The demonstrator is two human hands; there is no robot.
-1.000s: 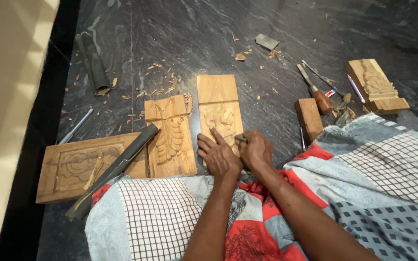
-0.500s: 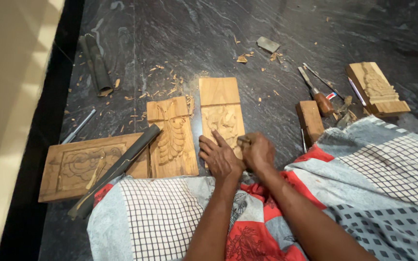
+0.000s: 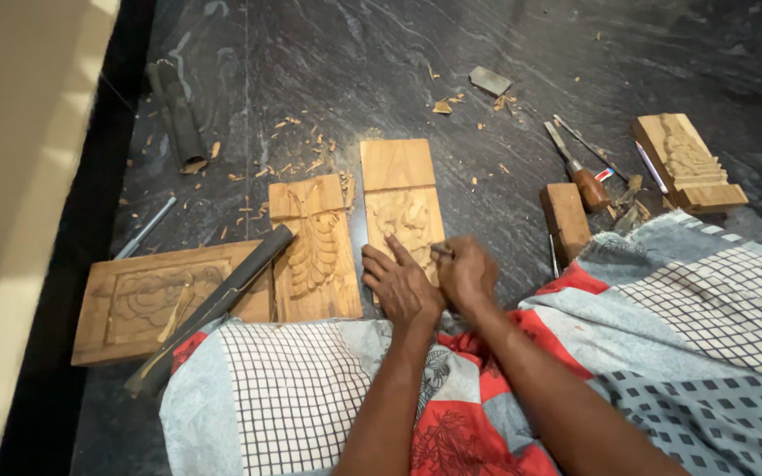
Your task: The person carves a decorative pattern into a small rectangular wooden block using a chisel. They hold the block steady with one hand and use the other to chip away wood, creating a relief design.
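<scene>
Little had changed since a second earlier: the left hand (image 3: 403,286) stayed flat, fingers spread, on the carved wooden panel (image 3: 403,207) (lying on the dark floor), while the right hand (image 3: 466,271) stayed clenched around a small carving tool (image 3: 440,249); work continued.

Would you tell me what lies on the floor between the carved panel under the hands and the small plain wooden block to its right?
In the head view, only bare dark stone floor with a few wood chips separates the carved panel from the wooden block.

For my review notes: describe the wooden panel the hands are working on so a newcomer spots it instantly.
On the dark stone floor lie three carved panels in a row. The worked panel is the rightmost, under the left hand and right hand; alone, it has a plain uncarved upper half.
</scene>
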